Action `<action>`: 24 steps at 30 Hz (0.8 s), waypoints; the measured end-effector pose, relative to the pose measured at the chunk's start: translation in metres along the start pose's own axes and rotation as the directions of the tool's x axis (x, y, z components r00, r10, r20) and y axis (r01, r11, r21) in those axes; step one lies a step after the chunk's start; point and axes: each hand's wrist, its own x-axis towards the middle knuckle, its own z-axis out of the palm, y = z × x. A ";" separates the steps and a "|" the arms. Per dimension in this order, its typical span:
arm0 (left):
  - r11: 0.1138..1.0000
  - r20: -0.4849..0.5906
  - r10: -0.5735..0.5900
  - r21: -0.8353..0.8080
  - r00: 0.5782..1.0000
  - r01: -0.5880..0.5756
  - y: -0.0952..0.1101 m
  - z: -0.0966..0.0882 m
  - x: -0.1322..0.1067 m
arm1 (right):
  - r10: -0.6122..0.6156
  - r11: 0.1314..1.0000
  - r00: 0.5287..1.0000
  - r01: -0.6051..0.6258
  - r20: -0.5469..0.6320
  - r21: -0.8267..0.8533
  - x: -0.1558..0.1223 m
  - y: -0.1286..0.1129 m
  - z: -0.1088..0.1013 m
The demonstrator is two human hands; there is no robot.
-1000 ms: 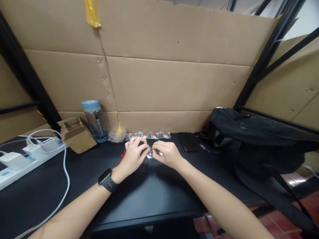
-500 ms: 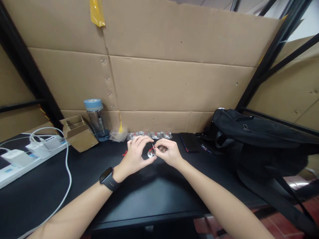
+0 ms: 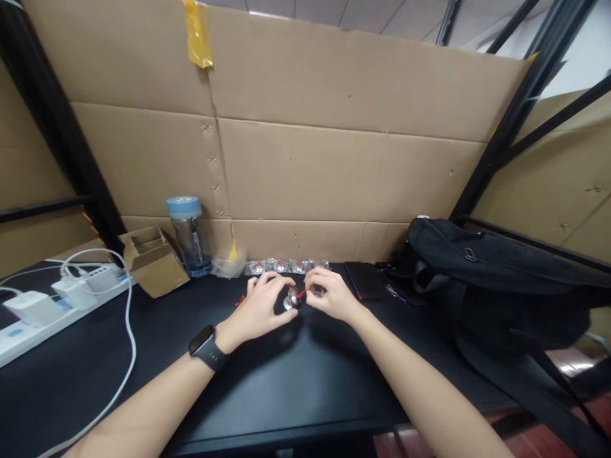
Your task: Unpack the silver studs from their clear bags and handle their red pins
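Note:
My left hand (image 3: pixel 260 310) curls round a small round silver metal part (image 3: pixel 289 301) near the back middle of the black table (image 3: pixel 296 381). My right hand (image 3: pixel 330 294) pinches a thin red piece (image 3: pixel 301 293) that meets the silver part. Both hands are closed and nearly touch. A black smartwatch (image 3: pixel 206 347) sits on my left wrist. Just behind my hands lies a row of small clear packets (image 3: pixel 286 265) with red and silver parts inside.
At the left are a white power strip (image 3: pixel 57 305) with chargers and a white cable (image 3: pixel 125 343), an open cardboard box (image 3: pixel 153 262), and a bottle (image 3: pixel 189 235) with a blue lid. A black phone (image 3: pixel 365 280) and a black bag (image 3: pixel 496 280) lie at the right. Cardboard walls stand behind.
The red piece now points out to the right from the silver part between my hands. My hands sit a little lower on the table, and the view has tilted slightly.

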 end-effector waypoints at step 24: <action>0.994 0.236 0.112 -0.014 0.965 -0.112 -0.034 0.007 -0.004 | 0.521 0.790 0.853 -0.477 0.012 -0.384 -0.006 0.050 -0.028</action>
